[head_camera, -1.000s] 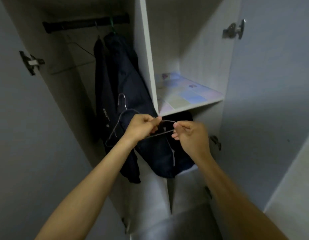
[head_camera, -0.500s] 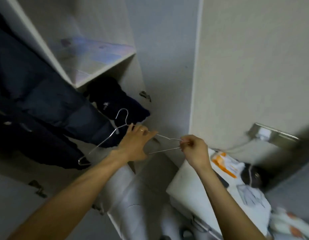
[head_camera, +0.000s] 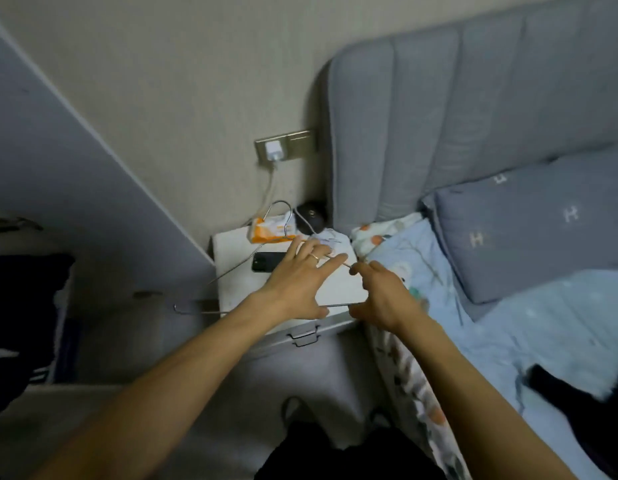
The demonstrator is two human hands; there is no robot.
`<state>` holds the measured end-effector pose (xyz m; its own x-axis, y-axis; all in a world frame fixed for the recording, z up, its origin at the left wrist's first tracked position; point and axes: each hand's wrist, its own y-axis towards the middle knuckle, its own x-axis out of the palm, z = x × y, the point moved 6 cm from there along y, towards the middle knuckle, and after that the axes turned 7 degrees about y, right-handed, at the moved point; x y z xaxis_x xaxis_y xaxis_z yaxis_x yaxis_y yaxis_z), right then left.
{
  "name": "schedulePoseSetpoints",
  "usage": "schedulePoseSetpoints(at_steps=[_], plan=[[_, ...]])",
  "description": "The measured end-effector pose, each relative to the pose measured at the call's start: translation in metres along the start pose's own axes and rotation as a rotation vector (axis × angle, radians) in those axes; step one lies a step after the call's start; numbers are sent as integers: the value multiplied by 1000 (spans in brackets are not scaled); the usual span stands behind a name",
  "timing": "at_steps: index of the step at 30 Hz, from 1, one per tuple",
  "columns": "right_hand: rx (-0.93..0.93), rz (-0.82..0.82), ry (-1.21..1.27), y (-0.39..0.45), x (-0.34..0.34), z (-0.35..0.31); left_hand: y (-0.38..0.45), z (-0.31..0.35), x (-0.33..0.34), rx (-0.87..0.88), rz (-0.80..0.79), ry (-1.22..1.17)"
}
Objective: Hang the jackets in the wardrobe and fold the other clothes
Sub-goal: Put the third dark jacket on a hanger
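A thin wire hanger [head_camera: 203, 312] hangs in the air over the white nightstand [head_camera: 231, 285], its hook pointing up toward the wall. My right hand [head_camera: 380, 296] pinches the hanger's right end. My left hand [head_camera: 300, 282] lies across the hanger's middle with its fingers spread and straight. A black garment [head_camera: 577, 410] lies on the light blue bedding at the lower right. Dark clothing [head_camera: 20, 306] shows inside the wardrobe at the far left.
The grey wardrobe door [head_camera: 75, 150] stands open on the left. On the nightstand lie a black phone [head_camera: 269, 262], an orange tissue pack [head_camera: 264, 232] and a small black object [head_camera: 311, 216]. A charger [head_camera: 274, 151] is plugged in above. The bed's grey pillow [head_camera: 543, 230] and padded headboard fill the right.
My view has swung right from the wardrobe to the nightstand and bed. Both hands carried the hanger along, and my left hand's fingers have spread out straight.
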<state>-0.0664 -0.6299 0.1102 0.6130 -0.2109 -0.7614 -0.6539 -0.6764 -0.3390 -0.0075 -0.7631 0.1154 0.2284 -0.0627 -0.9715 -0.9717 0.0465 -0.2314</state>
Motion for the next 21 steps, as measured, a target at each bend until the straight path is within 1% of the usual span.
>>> schedulePoseSetpoints(at_steps=[1, 3, 4, 5, 7, 9, 10, 11, 12, 14, 16, 18, 19, 20, 21], plan=[[64, 15, 19, -23, -10, 30, 13, 25, 1, 45, -19, 3], [153, 40, 28, -53, -18, 71, 27, 55, 6, 80, -93, -22], [230, 79, 53, -82, -24, 106, 43, 91, 6, 151, -129, -16], [269, 96, 72, -99, -26, 127, 52, 112, 8, 185, -153, -10], [340, 146, 97, -128, -27, 165, 70, 156, 6, 272, -149, -16], [412, 232, 97, -163, -34, 207, 92, 214, 5, 357, -131, 37], [441, 275, 79, -177, -37, 221, 102, 236, 5, 367, -131, 47], [434, 315, 44, -176, -40, 224, 108, 235, 6, 336, -129, 66], [502, 370, 58, -201, -44, 250, 121, 269, 10, 374, -135, 115], [601, 460, 128, -227, -53, 275, 140, 299, 14, 395, -127, 201], [691, 535, 211, -250, -58, 301, 164, 330, 18, 436, -117, 229], [770, 570, 285, -264, -59, 322, 192, 354, 22, 464, -107, 224], [759, 563, 299, -266, -58, 323, 198, 353, 25, 436, -110, 210], [785, 570, 325, -270, -56, 331, 210, 359, 32, 450, -134, 225], [863, 599, 377, -278, -52, 346, 232, 379, 44, 513, -185, 269]])
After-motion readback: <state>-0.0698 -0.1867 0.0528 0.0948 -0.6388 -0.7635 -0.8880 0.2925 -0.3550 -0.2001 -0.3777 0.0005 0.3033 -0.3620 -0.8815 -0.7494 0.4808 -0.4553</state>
